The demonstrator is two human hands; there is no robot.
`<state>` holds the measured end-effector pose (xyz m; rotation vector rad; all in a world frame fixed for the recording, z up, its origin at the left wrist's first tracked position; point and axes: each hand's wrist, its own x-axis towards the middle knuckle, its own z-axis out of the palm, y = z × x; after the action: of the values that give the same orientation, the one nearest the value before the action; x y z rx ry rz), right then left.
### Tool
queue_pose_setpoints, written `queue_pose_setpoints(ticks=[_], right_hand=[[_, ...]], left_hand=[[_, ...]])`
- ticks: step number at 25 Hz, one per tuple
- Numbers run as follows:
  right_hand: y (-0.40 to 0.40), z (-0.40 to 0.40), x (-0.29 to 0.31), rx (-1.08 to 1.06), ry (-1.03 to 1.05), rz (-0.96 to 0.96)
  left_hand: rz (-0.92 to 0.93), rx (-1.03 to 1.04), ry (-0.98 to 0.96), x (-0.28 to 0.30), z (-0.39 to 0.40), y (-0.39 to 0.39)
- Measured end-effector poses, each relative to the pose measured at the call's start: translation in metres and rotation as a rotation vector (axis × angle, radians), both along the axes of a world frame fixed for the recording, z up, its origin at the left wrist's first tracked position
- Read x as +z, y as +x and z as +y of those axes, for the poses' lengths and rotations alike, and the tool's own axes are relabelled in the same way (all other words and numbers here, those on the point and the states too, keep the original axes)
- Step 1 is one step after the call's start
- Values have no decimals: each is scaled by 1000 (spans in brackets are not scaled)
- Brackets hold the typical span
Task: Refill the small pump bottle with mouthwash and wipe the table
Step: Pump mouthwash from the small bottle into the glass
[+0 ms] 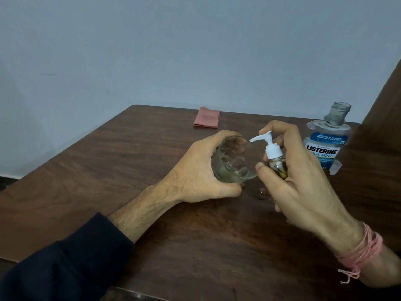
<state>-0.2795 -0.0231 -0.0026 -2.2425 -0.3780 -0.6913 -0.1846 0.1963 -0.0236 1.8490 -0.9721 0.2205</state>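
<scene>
Keep right hand (303, 181) clamped round pump bottle (275, 161), nozzle aimed into glass (234, 161) gripped by left hand (199, 172), pressing gently.

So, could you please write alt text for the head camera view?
A right hand holds a small pump bottle, its nozzle aimed at a glass held by the left hand. An uncapped mouthwash bottle and a folded pink cloth sit on the wooden table.
</scene>
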Motion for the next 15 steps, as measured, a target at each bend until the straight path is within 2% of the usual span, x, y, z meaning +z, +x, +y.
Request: queue_pose_setpoints(ticks=[11, 15], right_hand=[[-1, -2, -8, 28, -17, 63], [0, 2, -9, 50, 53, 5]], left_hand=[[-89, 186, 24, -1, 2, 3], [-62, 187, 42, 1, 1, 1]])
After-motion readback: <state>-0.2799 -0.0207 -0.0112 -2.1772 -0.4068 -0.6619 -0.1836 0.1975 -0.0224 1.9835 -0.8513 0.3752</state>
